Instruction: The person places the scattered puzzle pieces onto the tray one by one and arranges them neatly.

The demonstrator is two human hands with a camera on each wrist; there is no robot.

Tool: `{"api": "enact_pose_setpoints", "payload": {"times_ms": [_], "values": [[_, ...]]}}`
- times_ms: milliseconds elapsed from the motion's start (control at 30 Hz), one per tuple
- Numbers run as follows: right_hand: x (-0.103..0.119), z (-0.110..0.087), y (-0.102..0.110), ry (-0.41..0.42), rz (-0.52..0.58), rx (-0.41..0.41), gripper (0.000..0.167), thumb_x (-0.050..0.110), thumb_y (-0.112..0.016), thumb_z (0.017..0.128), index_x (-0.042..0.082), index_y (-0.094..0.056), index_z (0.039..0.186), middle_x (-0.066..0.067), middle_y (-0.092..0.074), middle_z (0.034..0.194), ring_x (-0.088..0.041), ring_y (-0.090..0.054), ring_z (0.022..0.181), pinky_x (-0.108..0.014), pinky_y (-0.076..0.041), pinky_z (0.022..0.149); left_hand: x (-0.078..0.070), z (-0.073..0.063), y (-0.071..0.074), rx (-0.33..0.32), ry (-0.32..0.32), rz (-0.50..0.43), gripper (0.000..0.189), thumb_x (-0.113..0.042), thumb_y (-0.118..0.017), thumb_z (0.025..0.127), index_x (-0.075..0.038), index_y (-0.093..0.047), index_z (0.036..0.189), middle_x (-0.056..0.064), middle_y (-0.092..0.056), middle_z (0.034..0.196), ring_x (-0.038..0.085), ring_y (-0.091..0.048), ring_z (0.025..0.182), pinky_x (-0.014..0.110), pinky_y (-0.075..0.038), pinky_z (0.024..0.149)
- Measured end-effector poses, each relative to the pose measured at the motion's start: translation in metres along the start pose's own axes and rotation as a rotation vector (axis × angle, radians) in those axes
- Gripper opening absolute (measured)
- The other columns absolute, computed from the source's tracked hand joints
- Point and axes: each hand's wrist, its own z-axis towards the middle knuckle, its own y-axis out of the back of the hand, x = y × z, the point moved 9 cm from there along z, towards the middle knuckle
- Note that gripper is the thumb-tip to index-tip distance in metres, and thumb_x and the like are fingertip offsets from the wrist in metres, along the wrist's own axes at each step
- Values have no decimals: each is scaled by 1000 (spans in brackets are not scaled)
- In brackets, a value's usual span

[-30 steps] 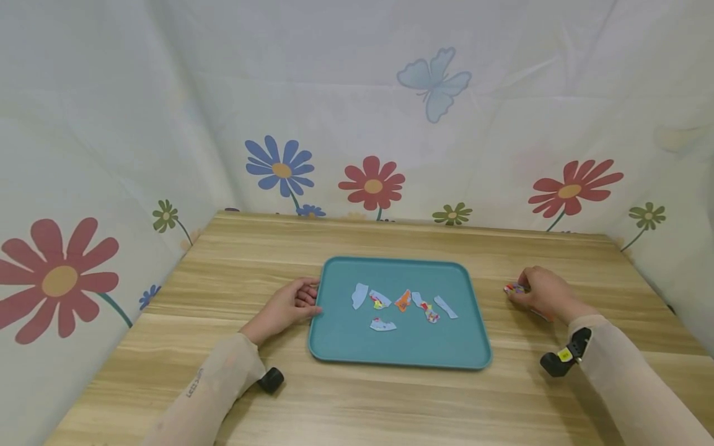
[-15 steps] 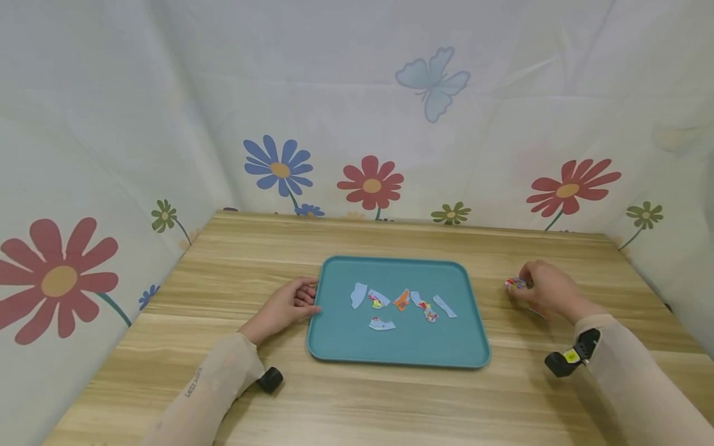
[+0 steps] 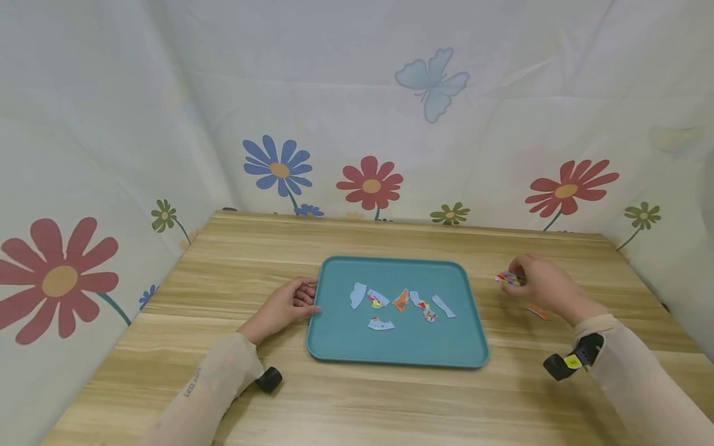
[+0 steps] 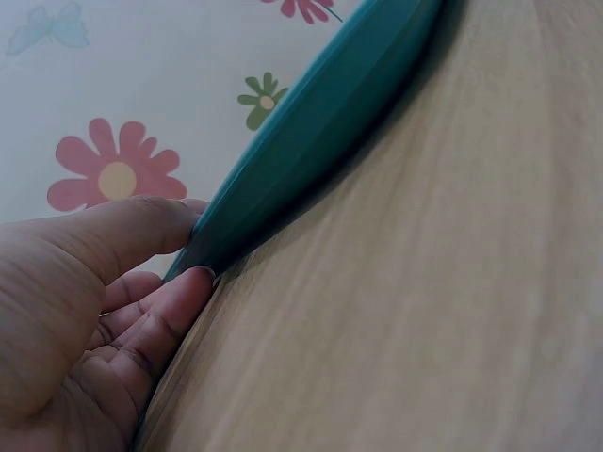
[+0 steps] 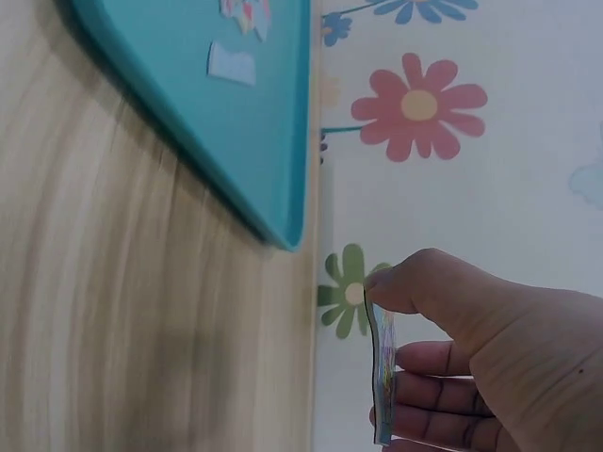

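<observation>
My left hand (image 3: 286, 311) pinches the left rim of a teal tray (image 3: 357, 350); in the left wrist view the thumb lies on the rim and the fingers are curled beside its underside. On the right, my right hand (image 3: 543, 285) holds a colourful flat puzzle piece (image 3: 509, 278) above the table. The right wrist view shows this puzzle piece (image 5: 382, 367) edge-on between thumb and fingers. Several irregular pieces lie in the tray, among them an orange piece (image 3: 401, 300), a pale blue piece (image 3: 359, 295) and a narrow pale strip (image 3: 444, 306).
Another small orange piece (image 3: 538, 313) lies on the wooden table (image 3: 390, 409) below the right hand. A white curtain (image 3: 312, 74) printed with flowers and a butterfly stands behind the table and along its sides.
My right hand has lifted the colourful puzzle piece off the table and moved it slightly left, uncovering the orange piece beneath. The left hand stays at the tray rim.
</observation>
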Motion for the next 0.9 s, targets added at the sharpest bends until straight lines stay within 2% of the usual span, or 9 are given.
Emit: {"api": "enact_pose_setpoints", "payload": {"times_ms": [500, 900], "values": [[39, -5, 16, 63, -24, -46, 42, 26, -77, 78, -3, -62, 104, -15, -64, 95, -22, -58, 78, -42, -52, 71, -1, 0, 0, 8, -1, -7, 60, -10, -74, 84, 4, -47, 136, 17, -59, 109, 19, -58, 93, 17, -51, 77], [81, -9, 11, 135, -5, -58, 38, 24, -81, 75, -1, -65, 99, -11, -63, 91, -19, -56, 76, -33, -53, 67, -2, -1, 0, 4, -9, -3, 60, -10, -74, 84, 4, -47, 135, 16, -59, 109, 18, -58, 92, 18, -51, 77]]}}
